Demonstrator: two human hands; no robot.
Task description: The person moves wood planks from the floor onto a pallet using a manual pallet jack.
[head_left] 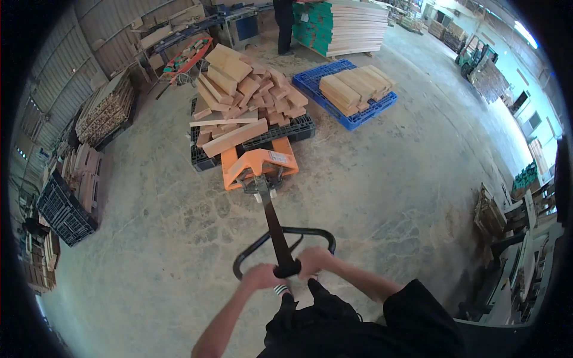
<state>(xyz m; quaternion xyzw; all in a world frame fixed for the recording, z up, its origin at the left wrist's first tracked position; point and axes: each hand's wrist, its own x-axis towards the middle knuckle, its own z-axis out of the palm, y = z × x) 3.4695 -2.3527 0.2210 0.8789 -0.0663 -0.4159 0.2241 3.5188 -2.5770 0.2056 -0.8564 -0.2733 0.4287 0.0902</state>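
My left hand (pixel 261 276) and my right hand (pixel 314 261) are closed around the looped handle of an orange pallet jack (pixel 258 160), one on each side of its dark shaft (pixel 276 230). The handle leans back toward my body. Beyond it, the jack's forks run under a black plastic pallet (pixel 206 161), mostly hidden. A loose heap of cut wooden blocks (pixel 248 89) is piled on that pallet, and a longer board (pixel 236 137) lies across its near side.
A blue pallet (pixel 346 122) with stacked timber (pixel 358 86) stands right of the heap. Behind it, a person in dark clothing (pixel 284 27) is beside a tall lumber stack (pixel 355 27). Timber piles (pixel 107 110) and an upright black pallet (pixel 65 209) line the left; a forklift (pixel 477 56) is far right.
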